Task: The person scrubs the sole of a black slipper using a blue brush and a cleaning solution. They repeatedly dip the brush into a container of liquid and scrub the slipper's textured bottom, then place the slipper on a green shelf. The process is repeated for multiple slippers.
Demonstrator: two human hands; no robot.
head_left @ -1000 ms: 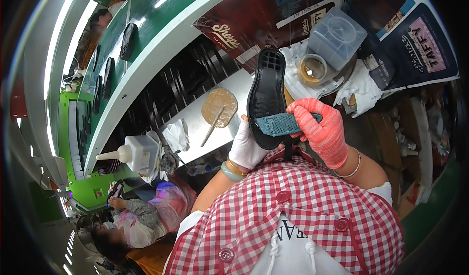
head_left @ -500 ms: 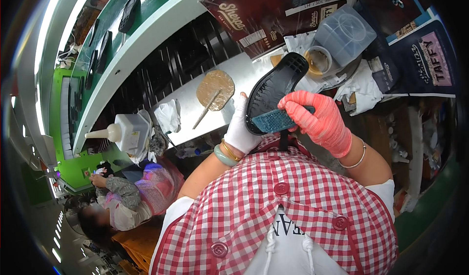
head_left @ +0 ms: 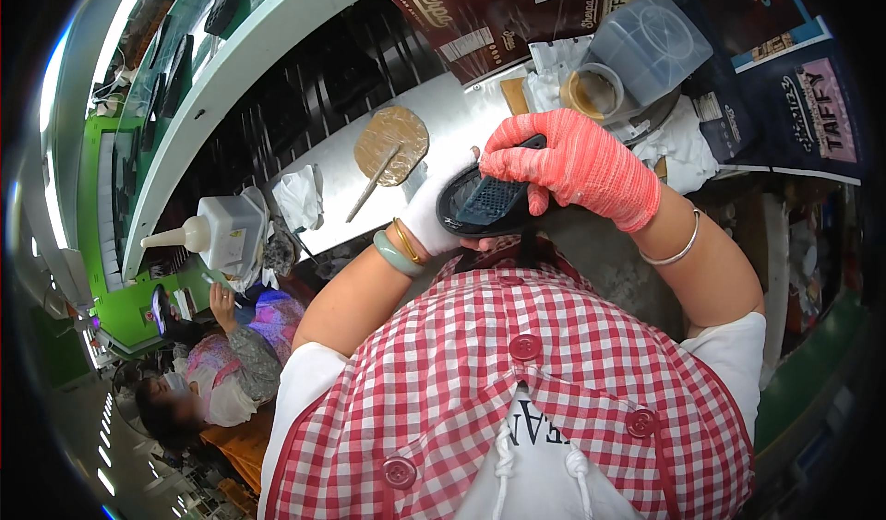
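My left hand (head_left: 430, 208), in a white glove with bare fingertips, is closed round the edge of a black shoe sole (head_left: 451, 201) in front of my chest. The sole faces up and is tilted. My right hand (head_left: 577, 165), in a coral-red knitted glove, pinches a flat, dark teal piece with a mesh-like texture (head_left: 487, 203). That piece lies against the inside of the sole; whether it is a brush or a pad I cannot tell. My right fingers cover part of the sole.
Beyond my hands, a stick rests on a round brown lid (head_left: 391, 145) on the metal bench (head_left: 341, 202). A white spouted bottle (head_left: 226, 234) stands left. Right are a clear plastic container (head_left: 655, 54), a cup (head_left: 593, 92) and white cloth (head_left: 678, 146). Another person sits at the lower left.
The sole has tipped and looks shorter. My right hand has moved up and over it, shifting the teal piece from across one end to lengthwise inside. The other person has raised a hand.
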